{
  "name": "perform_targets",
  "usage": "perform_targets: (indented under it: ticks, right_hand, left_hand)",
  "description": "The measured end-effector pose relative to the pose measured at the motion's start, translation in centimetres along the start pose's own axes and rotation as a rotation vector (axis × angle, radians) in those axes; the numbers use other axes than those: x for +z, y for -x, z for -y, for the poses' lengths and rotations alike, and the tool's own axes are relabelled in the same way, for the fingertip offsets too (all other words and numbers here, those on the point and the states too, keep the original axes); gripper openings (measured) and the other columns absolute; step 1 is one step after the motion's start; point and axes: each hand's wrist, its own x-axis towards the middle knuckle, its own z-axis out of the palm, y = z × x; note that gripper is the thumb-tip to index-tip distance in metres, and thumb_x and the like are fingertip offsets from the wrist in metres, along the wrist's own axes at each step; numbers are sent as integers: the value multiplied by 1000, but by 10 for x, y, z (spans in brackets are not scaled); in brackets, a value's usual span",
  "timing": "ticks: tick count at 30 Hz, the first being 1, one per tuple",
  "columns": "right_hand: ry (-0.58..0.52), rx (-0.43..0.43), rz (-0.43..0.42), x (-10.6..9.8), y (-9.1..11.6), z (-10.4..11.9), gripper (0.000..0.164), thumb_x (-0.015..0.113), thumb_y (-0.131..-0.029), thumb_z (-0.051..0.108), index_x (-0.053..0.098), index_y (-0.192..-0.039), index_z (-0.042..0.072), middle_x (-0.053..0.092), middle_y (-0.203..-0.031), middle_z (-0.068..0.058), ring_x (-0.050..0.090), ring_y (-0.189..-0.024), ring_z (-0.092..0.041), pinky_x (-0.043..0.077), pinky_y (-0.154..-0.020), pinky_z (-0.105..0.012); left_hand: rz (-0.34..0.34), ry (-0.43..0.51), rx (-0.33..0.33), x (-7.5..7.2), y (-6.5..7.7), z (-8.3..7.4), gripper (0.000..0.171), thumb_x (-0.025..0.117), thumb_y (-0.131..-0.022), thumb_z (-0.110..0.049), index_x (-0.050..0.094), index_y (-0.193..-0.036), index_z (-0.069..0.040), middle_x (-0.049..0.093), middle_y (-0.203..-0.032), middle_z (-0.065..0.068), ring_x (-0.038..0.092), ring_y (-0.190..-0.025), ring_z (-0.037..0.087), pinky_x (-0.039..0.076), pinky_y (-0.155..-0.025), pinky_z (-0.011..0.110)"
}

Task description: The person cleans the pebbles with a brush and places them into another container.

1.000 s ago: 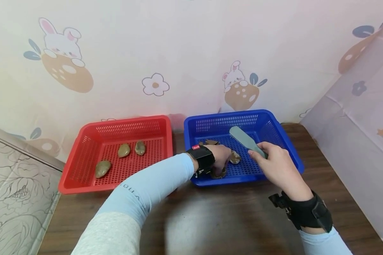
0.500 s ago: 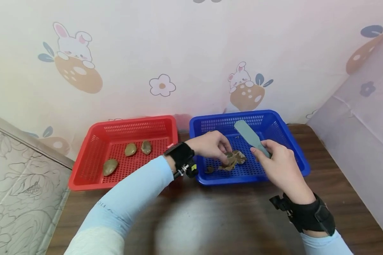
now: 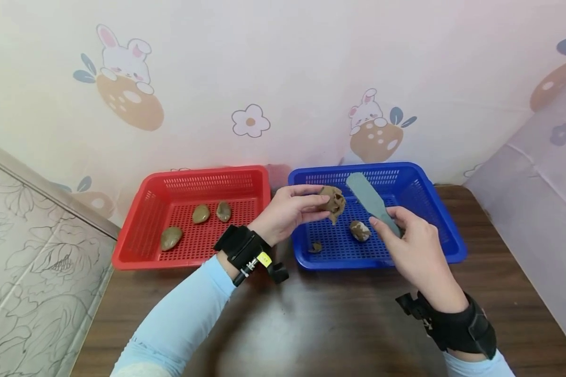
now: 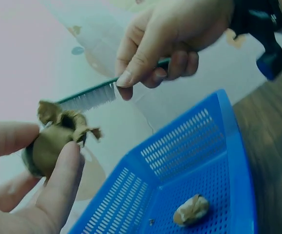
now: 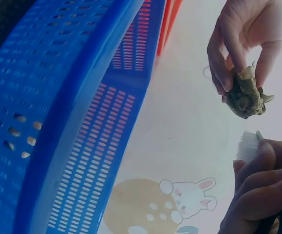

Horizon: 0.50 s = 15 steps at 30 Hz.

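Note:
Over the left part of the blue basket (image 3: 382,263), my left hand (image 3: 287,210) pinches a greenish-brown stone (image 4: 53,148) between thumb and fingers. Crumpled brown flakes of what looks like dried mud (image 4: 65,117) cling to it. My right hand (image 3: 416,245) grips a brush (image 3: 367,197) with a green back and white bristles (image 4: 91,97). The brush's head lies close to the stone; in the right wrist view the bristles (image 5: 248,145) appear apart from it. A pale stone with brown patches (image 3: 360,231) lies on the blue basket's floor, near a small brown flake (image 3: 315,247).
To the left stands a red basket (image 3: 170,263) with three smooth brownish stones, one of them (image 3: 171,239) near its left side. Both baskets rest on a dark wooden table (image 3: 339,319) against a wall (image 3: 302,68) printed with rabbits.
My left hand has lifted the mud-flaked stone from the blue basket's floor, raising it beside the brush. The pale stone and a flake stay behind. My right hand keeps hold of the brush.

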Motion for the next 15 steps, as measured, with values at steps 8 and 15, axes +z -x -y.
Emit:
perform_targets:
  ticks: [8, 15]
  right_hand:
    - [-50, -74, 15, 7, 5, 8, 39, 49, -93, 49, 60, -111, 17, 62, -82, -5, 46, -51, -13, 32, -38, -26]
    - [56, -23, -6, 11, 2, 10, 48, 44, -92, 57, 60, -112, 16, 53, -67, -4, 41, -44, -12, 30, -36, -26]
  left_hand:
    - [-112, 84, 13, -2, 1, 7, 28, 68, -86, -18, 67, -111, -6, 68, -108, 14, 67, -92, 22, 52, -90, 40]
    - [-132, 80, 40, 2, 4, 5, 27, 69, -85, -18, 68, -108, -6, 69, -105, 13, 67, -97, 25, 52, -90, 39]
